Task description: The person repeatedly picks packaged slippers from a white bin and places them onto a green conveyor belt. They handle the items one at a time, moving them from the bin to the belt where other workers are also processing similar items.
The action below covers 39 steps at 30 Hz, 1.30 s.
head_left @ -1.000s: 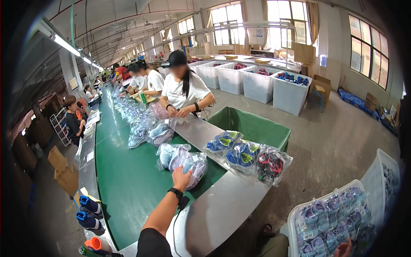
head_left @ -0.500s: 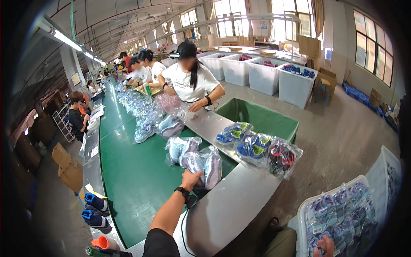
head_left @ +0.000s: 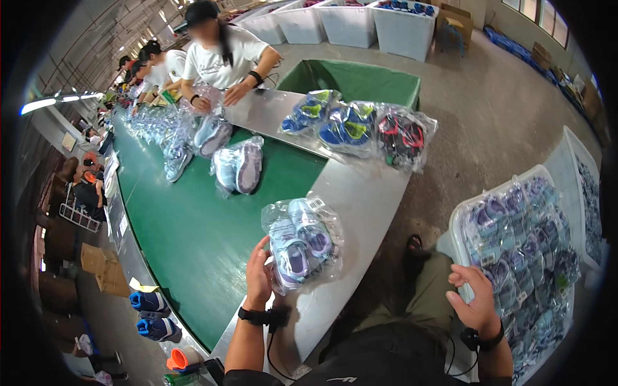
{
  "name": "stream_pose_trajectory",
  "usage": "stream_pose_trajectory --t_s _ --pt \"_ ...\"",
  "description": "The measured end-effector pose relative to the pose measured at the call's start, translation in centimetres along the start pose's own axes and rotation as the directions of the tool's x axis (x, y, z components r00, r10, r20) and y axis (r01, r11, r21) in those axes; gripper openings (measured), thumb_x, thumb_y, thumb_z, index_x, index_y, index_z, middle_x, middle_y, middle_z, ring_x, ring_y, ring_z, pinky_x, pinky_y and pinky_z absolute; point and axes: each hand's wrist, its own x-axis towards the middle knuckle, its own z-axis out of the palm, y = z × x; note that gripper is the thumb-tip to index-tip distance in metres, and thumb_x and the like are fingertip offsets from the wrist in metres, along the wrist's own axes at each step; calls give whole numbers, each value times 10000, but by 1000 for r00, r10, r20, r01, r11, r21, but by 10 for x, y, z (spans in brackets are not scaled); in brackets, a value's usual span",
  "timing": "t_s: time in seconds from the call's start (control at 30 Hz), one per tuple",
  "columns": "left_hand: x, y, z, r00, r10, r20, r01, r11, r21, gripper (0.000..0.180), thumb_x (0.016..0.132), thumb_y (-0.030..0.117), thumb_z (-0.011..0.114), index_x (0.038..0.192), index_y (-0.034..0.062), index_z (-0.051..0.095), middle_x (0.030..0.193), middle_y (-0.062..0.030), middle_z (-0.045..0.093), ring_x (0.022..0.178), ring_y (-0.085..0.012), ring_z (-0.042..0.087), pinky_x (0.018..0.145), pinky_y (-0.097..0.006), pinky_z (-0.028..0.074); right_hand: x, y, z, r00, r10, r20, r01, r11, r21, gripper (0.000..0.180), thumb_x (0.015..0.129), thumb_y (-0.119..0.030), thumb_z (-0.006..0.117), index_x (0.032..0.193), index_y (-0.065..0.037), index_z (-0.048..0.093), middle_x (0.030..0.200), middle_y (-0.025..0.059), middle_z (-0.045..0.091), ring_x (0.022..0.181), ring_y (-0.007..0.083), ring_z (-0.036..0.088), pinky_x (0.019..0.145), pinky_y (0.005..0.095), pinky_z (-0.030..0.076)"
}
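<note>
One bagged pair of purple kids' shoes sits on the bench's steel edge, left hand gripping its near-left side (long axis running away from me), right hand open over the bin of bagged shoes.

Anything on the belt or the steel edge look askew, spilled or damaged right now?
Nothing stands out. The left hand holds a bagged pair of purple shoes at the steel edge; the bag looks intact. More bagged pairs lie on the green belt, three bright pairs farther along. The right hand is empty by the white bin.
</note>
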Motion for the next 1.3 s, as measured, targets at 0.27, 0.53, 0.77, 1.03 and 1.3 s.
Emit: stream_pose_trajectory --t_s 0.27,0.53,0.77,1.03,1.3 --pt "1 -4 60 998 61 30 -64 991 121 932 921 47 663 1719 66 181 1529 -198 540 1312 -280 625 1080 -414 562 14 4 24 984 52 173 -89 973 214 502 911 -88 804 1388 -26 661 1078 115 708 963 232 706 859 342 575" --pt "-16 -28 116 916 -113 385 222 942 -252 1002 802 209 640 1712 71 243 1608 -222 464 1434 -390 541 1181 -539 503 28 19 60 955 87 282 -191 912 363 506 1010 -188 761 1456 -13 601 1145 122 713 986 215 708 871 347 585" --pt "-46 -32 171 920 -48 390 62 998 -23 1047 854 284 708 1733 75 179 1637 -224 410 1477 -374 489 1204 -503 462 33 13 73 916 128 381 -390 508 768 927 1023 -235 786 1700 -17 192 1511 178 562 1309 203 599 1085 368 529" --pt "-66 -56 241 677 24 736 -77 996 38 930 972 345 786 1671 -23 294 1540 -239 541 1410 -343 568 1161 -461 482 -40 52 18 788 552 275 -372 70 926 769 1011 -210 707 1640 39 342 1504 121 560 1363 199 554 1164 334 437" --pt "-32 -75 233 749 -169 641 -215 853 476 392 1090 67 653 1475 1 627 1280 -92 738 1115 -172 695 1005 -320 555 -200 87 -126 505 788 -352 326 203 923 411 1042 -328 573 1298 -20 669 1236 126 746 1084 280 748 969 467 626"
